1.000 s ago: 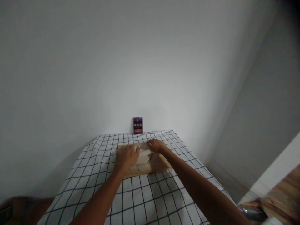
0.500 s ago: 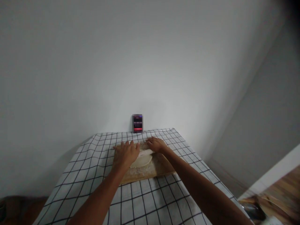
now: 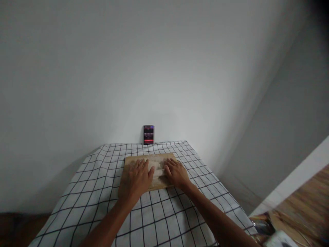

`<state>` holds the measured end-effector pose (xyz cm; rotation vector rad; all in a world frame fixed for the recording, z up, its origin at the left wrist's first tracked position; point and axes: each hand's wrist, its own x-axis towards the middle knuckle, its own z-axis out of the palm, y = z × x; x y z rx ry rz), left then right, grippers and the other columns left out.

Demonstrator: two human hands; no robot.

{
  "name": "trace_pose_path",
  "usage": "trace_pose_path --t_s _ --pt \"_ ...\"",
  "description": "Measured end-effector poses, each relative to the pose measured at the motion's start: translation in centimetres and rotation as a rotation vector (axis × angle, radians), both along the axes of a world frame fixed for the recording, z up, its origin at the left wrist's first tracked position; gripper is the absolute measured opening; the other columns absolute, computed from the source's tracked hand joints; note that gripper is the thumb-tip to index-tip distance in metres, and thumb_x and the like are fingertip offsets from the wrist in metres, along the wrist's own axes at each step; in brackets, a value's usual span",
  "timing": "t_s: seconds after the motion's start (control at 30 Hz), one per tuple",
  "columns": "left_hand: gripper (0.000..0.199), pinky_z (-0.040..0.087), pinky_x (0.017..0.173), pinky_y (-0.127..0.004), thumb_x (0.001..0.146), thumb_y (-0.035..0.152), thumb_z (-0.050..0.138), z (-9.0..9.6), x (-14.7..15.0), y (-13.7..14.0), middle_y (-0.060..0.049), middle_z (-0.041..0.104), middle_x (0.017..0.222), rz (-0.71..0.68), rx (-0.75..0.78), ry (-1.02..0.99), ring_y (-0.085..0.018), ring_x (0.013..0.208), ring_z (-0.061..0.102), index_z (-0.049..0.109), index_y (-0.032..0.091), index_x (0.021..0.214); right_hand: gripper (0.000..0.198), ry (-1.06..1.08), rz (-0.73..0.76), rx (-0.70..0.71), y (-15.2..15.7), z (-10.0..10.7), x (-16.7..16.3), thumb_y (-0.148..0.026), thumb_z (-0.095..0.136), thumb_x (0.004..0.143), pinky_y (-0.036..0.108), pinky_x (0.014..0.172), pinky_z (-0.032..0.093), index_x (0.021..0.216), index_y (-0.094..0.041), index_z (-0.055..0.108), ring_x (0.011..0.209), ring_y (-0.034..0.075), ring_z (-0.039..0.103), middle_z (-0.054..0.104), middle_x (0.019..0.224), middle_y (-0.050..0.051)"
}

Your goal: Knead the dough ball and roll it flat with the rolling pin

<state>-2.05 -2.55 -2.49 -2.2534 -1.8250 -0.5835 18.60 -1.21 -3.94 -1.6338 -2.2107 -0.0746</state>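
Two-handed, rests left hand (image 3: 141,177) and right hand (image 3: 177,172), palm-down and unclenched, on pale dough (image 3: 157,169) visible between them, atop a light wooden board (image 3: 156,185).

Back wall (image 3: 154,61): and what a spread of plain pale grey, brightest around the middle and dimming toward the left!
Small dark screen (image 3: 148,134): there it stands, upright at the table's far edge by the wall, blocked into pixels, a red band glowing low down, contents unreadable.
Checked tablecloth (image 3: 159,219): white, crossed by thin dark lines, gently rippled on the left side.
Right wall (image 3: 290,103): over in deeper shade, meeting the back wall along a slanting corner.
Pale strip (image 3: 290,185): running diagonally along that wall's foot.
Wooden floor (image 3: 313,195): brown, streaky, blurred.
Bottom right: a shiny dark object (image 3: 263,227) beside a whitish one (image 3: 280,240), both too blurred to name!
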Motion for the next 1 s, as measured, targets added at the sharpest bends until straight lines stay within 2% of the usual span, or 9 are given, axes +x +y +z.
trace_pose_path --t_s 0.1,0.23,0.4,0.53,0.7,0.87,1.0 --pt "0.055 0.038 0.121 -0.053 0.105 0.049 0.034 -0.6 -0.1 -0.5 -0.010 0.058 0.155 -0.007 0.023 -0.002 -0.031 0.150 0.046 0.060 0.022 0.146 0.047 0.009 0.022 -0.004 -0.5 -0.3 0.2 -0.038 0.031 0.110 0.043 0.122 0.034 0.141 -0.022 0.064 0.148 0.022 0.046 0.055 0.157 0.008" --pt "0.055 0.044 0.115 -0.051 0.106 0.046 0.034 0.5 -0.2 0.3 -0.014 0.065 0.148 -0.009 -0.031 0.012 -0.033 0.141 0.055 0.063 0.016 0.142 0.045 -0.009 0.001 -0.013 1.0 0.6 -0.2 -0.035 0.032 0.109 0.040 0.119 0.037 0.130 -0.024 0.070 0.142 0.021 0.053 0.065 0.147 0.005" --pt "0.047 0.048 0.108 -0.043 0.105 0.042 0.039 2.2 -0.4 2.7 -0.014 0.074 0.131 0.005 -0.044 0.029 -0.029 0.126 0.065 0.070 0.016 0.128 0.047 -0.002 -0.057 -0.044 3.5 2.3 -1.3 -0.034 0.030 0.108 0.036 0.102 0.049 0.116 -0.021 0.075 0.119 0.023 0.067 0.073 0.130 0.009" --pt "0.042 0.049 0.105 -0.042 0.105 0.039 0.041 2.6 -0.3 3.4 -0.013 0.076 0.125 0.026 -0.065 0.018 -0.029 0.121 0.068 0.072 0.017 0.122 0.045 0.014 -0.106 -0.073 4.3 2.9 -1.6 -0.034 0.032 0.107 0.036 0.093 0.052 0.115 -0.021 0.074 0.115 0.024 0.068 0.075 0.125 0.010" --pt "0.044 0.044 0.112 -0.046 0.105 0.035 0.039 1.8 0.0 2.3 -0.013 0.073 0.133 0.025 0.029 0.029 -0.030 0.129 0.062 0.070 0.016 0.128 0.045 0.007 -0.086 -0.036 3.4 2.3 -1.4 -0.034 0.032 0.107 0.034 0.100 0.049 0.114 -0.021 0.075 0.119 0.022 0.066 0.074 0.127 0.008" --pt "0.045 0.035 0.120 -0.058 0.104 0.033 0.041 0.6 0.1 1.1 -0.015 0.069 0.141 0.025 0.060 0.037 -0.034 0.139 0.057 0.069 0.014 0.133 0.041 0.029 -0.077 0.046 1.4 1.3 -1.1 -0.031 0.034 0.107 0.032 0.102 0.047 0.112 -0.022 0.075 0.114 0.020 0.068 0.076 0.125 0.005" --pt "0.047 0.035 0.122 -0.058 0.105 0.033 0.040 -0.5 -0.1 0.4 -0.014 0.067 0.144 -0.032 0.111 0.029 -0.033 0.141 0.056 0.067 0.013 0.137 0.042 0.039 -0.064 0.080 0.0 0.5 -0.8 -0.030 0.035 0.108 0.032 0.113 0.042 0.113 -0.020 0.076 0.127 0.020 0.063 0.073 0.132 0.006"
